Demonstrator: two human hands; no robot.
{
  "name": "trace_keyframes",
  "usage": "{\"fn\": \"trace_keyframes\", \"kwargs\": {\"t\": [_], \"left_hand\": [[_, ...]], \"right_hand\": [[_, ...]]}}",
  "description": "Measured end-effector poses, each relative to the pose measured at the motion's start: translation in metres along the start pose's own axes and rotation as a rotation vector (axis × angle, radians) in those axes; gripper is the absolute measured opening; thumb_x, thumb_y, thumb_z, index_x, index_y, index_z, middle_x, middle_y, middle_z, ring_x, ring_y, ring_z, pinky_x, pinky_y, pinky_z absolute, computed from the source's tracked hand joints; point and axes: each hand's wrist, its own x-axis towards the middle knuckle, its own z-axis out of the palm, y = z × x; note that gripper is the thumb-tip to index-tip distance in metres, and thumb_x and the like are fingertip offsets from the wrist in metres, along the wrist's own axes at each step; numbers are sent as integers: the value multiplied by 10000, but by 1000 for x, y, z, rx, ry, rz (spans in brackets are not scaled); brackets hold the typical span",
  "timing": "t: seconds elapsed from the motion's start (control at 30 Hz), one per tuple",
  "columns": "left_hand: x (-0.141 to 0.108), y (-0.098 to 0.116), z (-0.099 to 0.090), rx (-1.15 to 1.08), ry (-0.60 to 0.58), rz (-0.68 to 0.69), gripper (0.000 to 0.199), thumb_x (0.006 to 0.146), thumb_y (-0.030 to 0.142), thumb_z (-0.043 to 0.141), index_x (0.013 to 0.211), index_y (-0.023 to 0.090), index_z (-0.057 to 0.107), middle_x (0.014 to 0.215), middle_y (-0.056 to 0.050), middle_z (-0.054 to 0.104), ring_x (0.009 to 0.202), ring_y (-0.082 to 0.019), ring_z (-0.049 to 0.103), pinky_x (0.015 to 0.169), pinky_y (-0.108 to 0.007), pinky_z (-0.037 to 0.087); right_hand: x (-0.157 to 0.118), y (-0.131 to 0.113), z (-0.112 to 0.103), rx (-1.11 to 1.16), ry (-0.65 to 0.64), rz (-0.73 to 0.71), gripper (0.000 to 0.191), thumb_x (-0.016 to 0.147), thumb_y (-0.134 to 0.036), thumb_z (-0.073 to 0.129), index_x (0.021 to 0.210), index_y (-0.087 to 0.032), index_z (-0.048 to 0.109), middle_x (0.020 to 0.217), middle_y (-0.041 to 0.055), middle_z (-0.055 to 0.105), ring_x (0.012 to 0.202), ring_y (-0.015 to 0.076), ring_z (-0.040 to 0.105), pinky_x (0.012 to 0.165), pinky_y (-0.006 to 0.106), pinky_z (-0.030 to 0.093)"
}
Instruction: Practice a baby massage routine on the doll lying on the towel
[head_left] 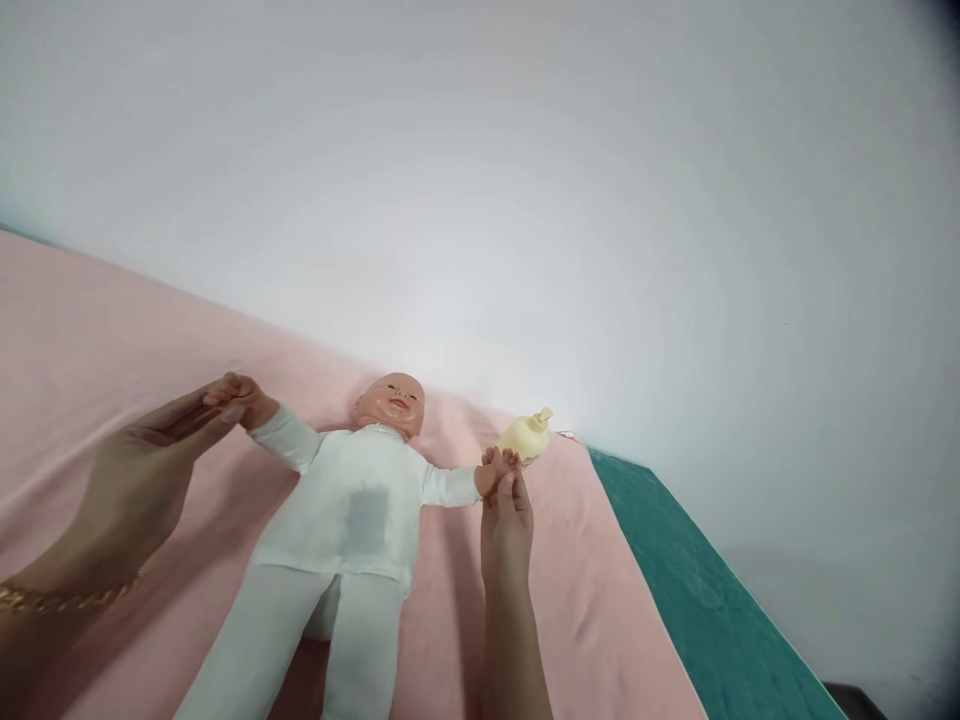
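Note:
A baby doll (341,500) in a white top and white trousers lies face up, its arms stretched out to both sides. My left hand (150,470) is closed on the doll's hand at the left, thumb below and fingers above. At the right, my right hand (508,530) pinches the doll's other hand. A pale yellow pump bottle (527,436) lies tilted just beyond my right hand, its lower part partly hidden by the doll's fingers.
Pink cloth (585,570) spreads under the doll. A green surface (697,580) shows along the right side of the cloth. Behind rises a plain pale wall (480,200). Something dark (855,700) shows at the bottom right.

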Motion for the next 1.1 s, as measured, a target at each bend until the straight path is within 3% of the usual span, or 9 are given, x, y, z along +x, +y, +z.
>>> {"fn": "trace_keyframes", "kwargs": {"t": [0.1,0.17,0.27,0.37,0.5,0.73,0.87,1.0,1.1], "left_hand": [[-12,7,6,98,-50,18,499,720,529,780,1135,253,753,1212,-20,741,1197,-302,650,1110,-496,469],[-17,1,9,221,-133,138,426,728,527,771,1077,282,762,1132,-9,767,1114,-297,690,1043,-466,526],[-18,-17,13,293,-335,567,272,796,430,725,1035,306,754,1048,21,784,997,-240,726,923,-338,583],[-17,-31,18,315,-507,974,251,862,242,646,1097,300,710,1039,45,787,937,-181,738,933,-275,560],[-16,-39,25,332,-577,1151,290,908,155,583,1161,280,647,1045,33,785,925,-151,743,953,-277,547],[-17,-43,29,312,-605,1204,303,929,139,575,1209,255,586,1051,11,773,970,-143,726,942,-276,551],[-15,-50,27,326,-641,1148,318,922,154,577,1219,260,613,1070,-4,772,1006,-166,722,938,-297,558],[-16,-51,26,311,-675,986,272,885,204,616,1131,282,700,1044,-3,780,1029,-193,718,913,-299,578],[-18,-42,24,217,-613,676,187,841,334,688,1012,274,735,1039,-21,783,998,-225,734,883,-308,603]], "right_hand": [[-13,-11,13,7,-68,-15,548,878,-522,696,1331,-220,638,1320,151,676,1273,293,616,1049,488,509],[-23,-16,20,-20,-168,-45,498,854,-467,743,1293,-243,669,1311,132,686,1261,291,626,1054,483,510],[-34,-20,30,-140,-383,-181,398,848,-403,773,1231,-315,710,1263,73,720,1201,263,669,1074,470,502],[-40,-19,39,-254,-552,-387,416,856,-372,780,1261,-380,684,1210,25,747,1144,222,700,1144,465,437],[-42,-16,45,-392,-665,-577,468,886,-370,750,1336,-358,626,1203,43,749,1115,205,714,1152,457,434],[-42,-15,43,-553,-725,-687,412,918,-342,712,1318,-292,630,1215,52,744,1114,186,710,1161,441,433],[-43,-18,44,-555,-714,-690,390,926,-347,699,1308,-296,639,1211,52,745,1099,185,713,1155,452,435],[-45,-19,45,-514,-704,-612,383,913,-335,714,1291,-330,655,1190,39,753,1088,197,718,1161,488,418],[-45,-19,43,-414,-611,-510,376,884,-316,740,1256,-323,682,1181,43,756,1119,223,709,1167,510,404]]}}
